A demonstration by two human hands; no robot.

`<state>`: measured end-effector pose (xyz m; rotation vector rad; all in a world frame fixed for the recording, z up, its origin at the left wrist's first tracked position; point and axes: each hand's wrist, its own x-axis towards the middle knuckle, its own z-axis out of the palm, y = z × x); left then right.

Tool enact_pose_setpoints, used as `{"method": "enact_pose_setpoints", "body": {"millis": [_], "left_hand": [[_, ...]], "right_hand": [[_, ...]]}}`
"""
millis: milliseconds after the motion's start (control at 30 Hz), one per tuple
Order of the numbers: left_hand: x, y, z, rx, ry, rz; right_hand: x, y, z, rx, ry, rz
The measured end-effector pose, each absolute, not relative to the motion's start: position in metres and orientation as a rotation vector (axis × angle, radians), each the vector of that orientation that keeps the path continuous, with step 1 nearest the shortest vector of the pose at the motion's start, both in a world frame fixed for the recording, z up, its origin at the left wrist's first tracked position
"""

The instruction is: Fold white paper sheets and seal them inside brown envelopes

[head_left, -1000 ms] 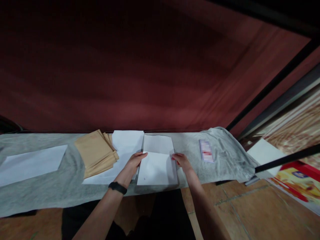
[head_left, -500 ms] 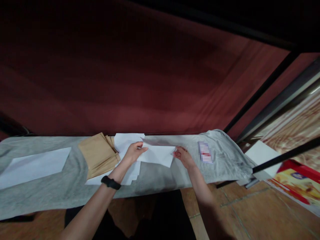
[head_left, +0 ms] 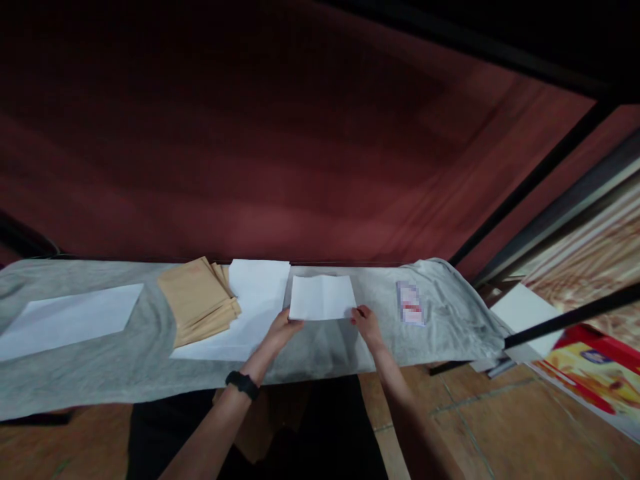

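A folded sheet of white paper (head_left: 323, 298) with a crease down its middle is held between my two hands, over the grey cloth. My left hand (head_left: 283, 328) pinches its lower left corner. At the lower right corner, my right hand (head_left: 367, 323) grips the paper between thumb and fingers. Left of my left hand lies a stack of white paper (head_left: 260, 293). Several brown paper envelopes (head_left: 196, 297) are fanned out, partly on top of that stack.
A long white sheet (head_left: 75, 317) lies at the left on the grey cloth (head_left: 150, 373). To the right is a blurred pinkish item (head_left: 411, 305). Black metal bars (head_left: 535, 180) slant up at the right, near a red and yellow box (head_left: 595, 367). A dark red panel (head_left: 300, 167) stands behind.
The folded paper has turned from tilted to nearly square with me, its face and crease now visible. Both hands have shifted to its lower corners, and my right hand has closed on it.
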<state>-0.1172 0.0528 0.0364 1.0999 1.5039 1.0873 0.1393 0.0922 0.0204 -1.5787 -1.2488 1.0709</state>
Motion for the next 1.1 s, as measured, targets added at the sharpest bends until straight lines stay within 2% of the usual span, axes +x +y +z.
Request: {"method": "enact_pose_setpoints", "body": {"millis": [400, 600, 733, 800, 933, 1100], "left_hand": [[-0.109, 0.037, 0.009, 1.046, 1.887, 0.883], [-0.109, 0.026, 0.019, 1.506, 2.169, 0.494], [-0.100, 0.016, 0.030, 1.849, 2.334, 0.280], [-0.088, 0.019, 0.030, 2.054, 2.359, 0.350], [-0.061, 0.049, 0.008, 2.362, 2.068, 0.495], [-0.051, 0.084, -0.032, 2.394, 1.890, 0.351]], "right_hand": [[0.137, 0.063, 0.005, -1.967, -1.489, 0.733], [0.137, 0.048, 0.004, -2.122, -1.738, 0.426], [0.132, 0.048, 0.007, -2.024, -1.776, 0.250], [0.119, 0.055, 0.008, -1.844, -1.764, 0.282], [0.070, 0.082, 0.006, -1.352, -1.726, 0.635], [0.033, 0.107, -0.008, -1.255, -1.930, 0.692]]}}
